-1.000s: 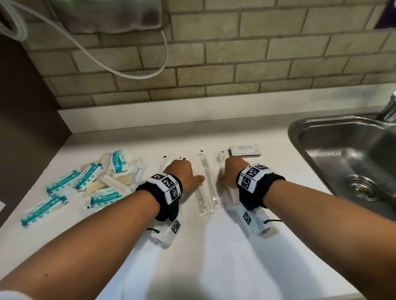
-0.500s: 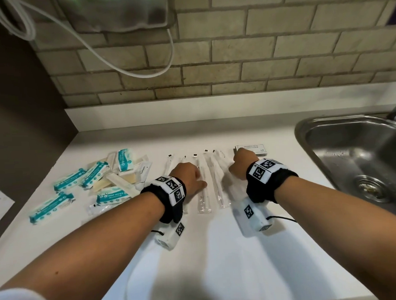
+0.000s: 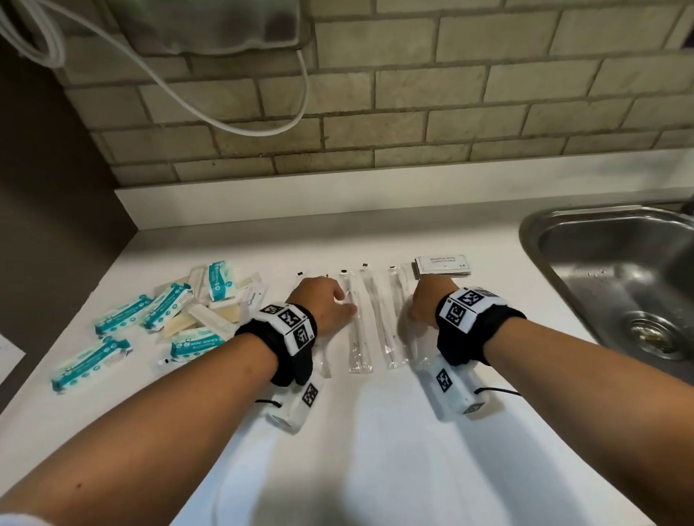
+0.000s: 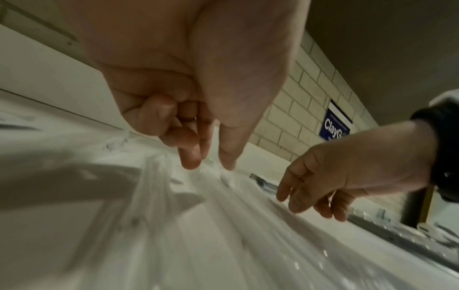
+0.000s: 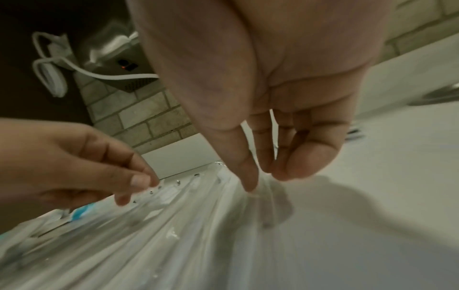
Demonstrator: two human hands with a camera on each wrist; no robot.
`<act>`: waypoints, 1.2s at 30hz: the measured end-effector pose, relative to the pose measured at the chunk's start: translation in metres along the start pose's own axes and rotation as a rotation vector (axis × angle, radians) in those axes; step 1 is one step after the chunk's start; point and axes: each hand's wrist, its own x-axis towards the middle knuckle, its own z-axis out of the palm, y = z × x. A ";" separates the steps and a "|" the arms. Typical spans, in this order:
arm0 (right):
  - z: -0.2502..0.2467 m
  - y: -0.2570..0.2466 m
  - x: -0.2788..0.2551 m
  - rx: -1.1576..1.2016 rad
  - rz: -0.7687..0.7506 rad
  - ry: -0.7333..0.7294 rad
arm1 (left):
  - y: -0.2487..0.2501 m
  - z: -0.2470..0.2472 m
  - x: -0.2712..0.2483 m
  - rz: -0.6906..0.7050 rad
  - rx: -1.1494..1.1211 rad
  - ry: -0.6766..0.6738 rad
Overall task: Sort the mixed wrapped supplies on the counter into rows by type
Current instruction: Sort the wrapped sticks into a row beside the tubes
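Left hand (image 3: 322, 304) low over the row of clear long sleeves (image 3: 374, 315), fingers hanging loosely curled, tips at the wrappers; grip on one hard to tell through the blur, probably none. Right hand (image 3: 427, 300) at the row's right end, thumb and fingertips (image 5: 250, 182) down on a clear sleeve, seemingly pinching it. Sleeves side by side on the white counter (image 3: 387, 441). Teal wipe packets (image 3: 123, 314) heaped at left with other wrapped bits. Flat shampoo sachets (image 3: 442, 266) beyond the right hand, near the steel sink (image 3: 572, 291).
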 end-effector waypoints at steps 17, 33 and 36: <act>0.012 -0.127 -0.099 0.110 -0.351 0.126 | -0.055 -0.036 -0.012 -0.208 0.064 -0.071; 0.010 -0.134 -0.098 0.091 -0.252 0.128 | -0.058 -0.025 -0.016 -0.154 -0.192 -0.108; 0.013 -0.136 -0.101 0.015 -0.271 0.108 | -0.063 -0.030 -0.014 -0.103 -0.087 -0.134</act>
